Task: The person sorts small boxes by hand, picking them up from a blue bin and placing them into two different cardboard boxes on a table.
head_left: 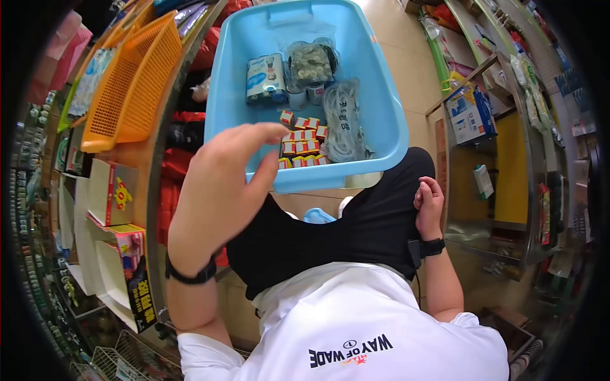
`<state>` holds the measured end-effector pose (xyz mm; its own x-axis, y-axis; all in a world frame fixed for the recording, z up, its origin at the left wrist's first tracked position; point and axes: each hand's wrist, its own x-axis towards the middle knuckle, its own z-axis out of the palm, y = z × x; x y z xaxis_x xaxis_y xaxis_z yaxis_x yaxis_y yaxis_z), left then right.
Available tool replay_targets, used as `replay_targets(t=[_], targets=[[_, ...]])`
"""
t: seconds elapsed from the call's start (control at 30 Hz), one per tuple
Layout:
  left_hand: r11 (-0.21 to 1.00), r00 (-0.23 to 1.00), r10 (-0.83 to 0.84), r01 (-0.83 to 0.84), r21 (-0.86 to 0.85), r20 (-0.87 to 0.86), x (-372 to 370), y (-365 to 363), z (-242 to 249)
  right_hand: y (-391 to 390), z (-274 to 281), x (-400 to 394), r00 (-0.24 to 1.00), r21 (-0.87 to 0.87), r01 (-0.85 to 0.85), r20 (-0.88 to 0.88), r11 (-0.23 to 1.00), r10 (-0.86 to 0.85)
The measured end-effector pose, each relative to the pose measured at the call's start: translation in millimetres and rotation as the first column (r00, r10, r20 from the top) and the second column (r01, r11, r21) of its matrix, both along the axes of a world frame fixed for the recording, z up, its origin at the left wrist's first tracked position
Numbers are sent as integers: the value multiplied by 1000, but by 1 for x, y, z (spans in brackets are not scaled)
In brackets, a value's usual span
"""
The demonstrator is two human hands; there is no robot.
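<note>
Over the near left corner of a light blue tub [384, 101] is my left hand [229, 168], thumb and fingers apart, beside several small red, yellow and white boxes [304, 145]. Nothing shows between its fingers. Inside the tub also lie a pack with blue and white print [265, 77], a clear bag of round pieces [311, 63] on top of jars, and a bagged coil of white cord [344, 120]. My right hand [429, 202] rests by my right thigh, outside the tub, with its fingers curled; whether it holds anything is hidden.
An orange basket [130, 82] stands on the left shelf, above opened cardboard boxes [117, 197]. At the right, a metal-framed glass case [489, 190] has a blue and white box [470, 113] by it. A small blue object [318, 216] lies below the tub.
</note>
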<state>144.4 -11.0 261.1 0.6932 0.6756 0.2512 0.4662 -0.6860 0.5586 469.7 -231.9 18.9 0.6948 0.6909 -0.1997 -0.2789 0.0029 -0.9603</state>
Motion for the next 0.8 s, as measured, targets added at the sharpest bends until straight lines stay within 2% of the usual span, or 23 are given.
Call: replay_targets(t=[0.07,0.1,0.2,0.27,0.3,0.37,0.43,0.53,0.63,0.67,0.8], targets=[[999,971,-32,23,-39,-236,16,26,2,4,4,-2,1000,-15,2,-1,1000,-2],[996,918,-75,52,-68,-390,28,42,-4,5,5,-3,1000,-48,2,16,999,-1],[971,614,-219,58,-233,-758,70,83,-36,5,3,-3,999,-48,-15,30,999,16],[953,415,-271,-12,-303,-868,95,96,-60,3,1,-1,998,-54,-32,46,998,35],[941,323,-287,-80,-328,-902,103,96,-61,1,1,0,998,-38,-30,47,999,31],[942,186,-305,-88,-325,-934,108,103,-97,-2,3,0,999,-43,-6,48,999,8],[928,90,-343,-121,-352,-935,112,98,-109,-8,4,2,1000,-20,15,27,1000,-14],[895,33,-385,-232,-382,-922,113,91,-127,-21,-2,5,997,9,68,-28,998,-68],[910,-43,-380,-197,-365,-924,105,92,-145,-28,-5,11,994,36,93,-56,995,-91],[899,-41,-369,-269,-346,-928,104,93,-151,-29,-7,13,993,35,100,-62,994,-98],[868,-14,-424,-294,-401,-906,105,91,-140,-31,-9,18,991,45,107,-91,993,-102]])
